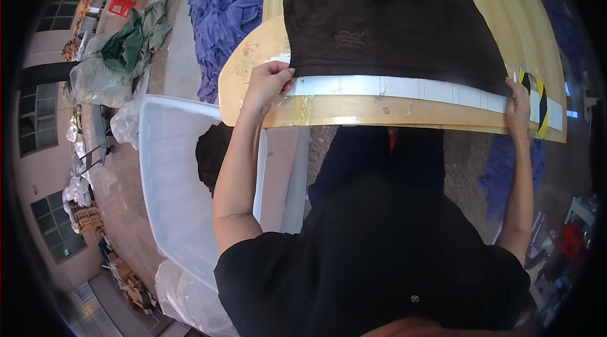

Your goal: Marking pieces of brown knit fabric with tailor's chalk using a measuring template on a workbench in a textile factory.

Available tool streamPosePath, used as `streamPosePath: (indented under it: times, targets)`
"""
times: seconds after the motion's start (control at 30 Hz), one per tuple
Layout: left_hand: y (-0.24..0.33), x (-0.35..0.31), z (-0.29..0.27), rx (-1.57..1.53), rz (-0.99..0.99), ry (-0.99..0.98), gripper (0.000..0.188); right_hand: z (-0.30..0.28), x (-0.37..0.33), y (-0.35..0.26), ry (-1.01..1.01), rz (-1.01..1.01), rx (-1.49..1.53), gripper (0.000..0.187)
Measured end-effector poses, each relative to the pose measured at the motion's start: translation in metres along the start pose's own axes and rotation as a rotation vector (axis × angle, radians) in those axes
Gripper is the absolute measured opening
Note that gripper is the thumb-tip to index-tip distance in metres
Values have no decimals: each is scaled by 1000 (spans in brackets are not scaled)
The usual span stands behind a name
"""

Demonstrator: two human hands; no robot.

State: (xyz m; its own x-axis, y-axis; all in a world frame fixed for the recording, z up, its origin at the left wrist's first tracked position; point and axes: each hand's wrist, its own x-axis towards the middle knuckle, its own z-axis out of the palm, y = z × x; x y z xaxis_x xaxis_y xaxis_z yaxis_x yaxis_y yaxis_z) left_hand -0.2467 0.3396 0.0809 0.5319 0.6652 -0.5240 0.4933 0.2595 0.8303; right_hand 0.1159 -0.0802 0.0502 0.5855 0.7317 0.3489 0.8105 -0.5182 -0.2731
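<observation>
A dark brown piece of fabric [392, 14] with a small embroidered emblem lies spread over the pale yellow table. Its near edge runs along a white marked strip [404, 86] taped near the table's front. My left hand [269, 84] pinches the fabric's near left corner between thumb and fingers. At the near right corner, my right hand [518, 103] grips the fabric, its fingertips partly hidden by the hand itself. The cloth lies flat between both hands.
Left of me stands a white plastic bin [174, 185] with dark fabric [212, 157] in it. Heaped blue cloth [227, 18] lies beyond the rounded table extension [246, 52]. Black-and-yellow tape [542, 106] marks the table's right end. A red stool [122, 3] stands far left.
</observation>
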Motion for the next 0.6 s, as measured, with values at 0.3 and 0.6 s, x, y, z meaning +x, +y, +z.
streamPosePath:
  times: [0.3, 0.6]
  targets:
    - [9, 2, 45, 696, 652, 464, 12, -14, 4, 11, -170, 134, 264, 49]
    - [49, -43, 368, 572, 1445, -341, 24, -34, 14, 22, -325, 224, 508, 41]
